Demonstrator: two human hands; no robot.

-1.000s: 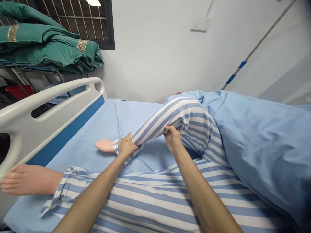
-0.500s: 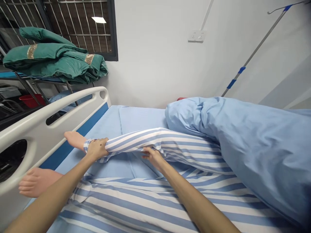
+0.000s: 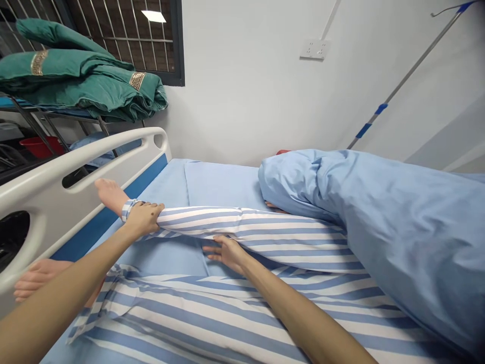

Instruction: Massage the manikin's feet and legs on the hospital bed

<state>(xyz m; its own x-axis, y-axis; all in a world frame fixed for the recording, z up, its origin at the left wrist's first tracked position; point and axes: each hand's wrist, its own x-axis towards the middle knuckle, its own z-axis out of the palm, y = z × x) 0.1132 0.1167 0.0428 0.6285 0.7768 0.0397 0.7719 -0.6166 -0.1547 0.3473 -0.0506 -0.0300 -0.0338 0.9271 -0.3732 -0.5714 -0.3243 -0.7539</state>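
Observation:
A figure in blue-and-white striped trousers lies on the bed, bare feet towards the footboard. My left hand [image 3: 145,218] is wrapped round the lower part of the far leg [image 3: 212,221], just above its foot [image 3: 110,194]. My right hand [image 3: 227,253] is at the near side of that leg, below the knee. Its fingers are spread, and the thumb side touches the trouser cloth. Closer to me lies the near leg [image 3: 197,313]; its foot [image 3: 40,278] is partly behind my left forearm. A bunched light-blue quilt [image 3: 401,217] hides the upper body.
On the left stands the bed's white footboard [image 3: 109,146] with grip holes. Folded green bedding [image 3: 87,86] rests on a metal-framed bed beyond it. An IV pole [image 3: 409,83] leans across the right of the view, near the wall with a socket [image 3: 315,49].
The far leg now looks straighter and its foot points further up. My right hand has slid a little towards the foot, its fingers spread wider. The view has shifted slightly.

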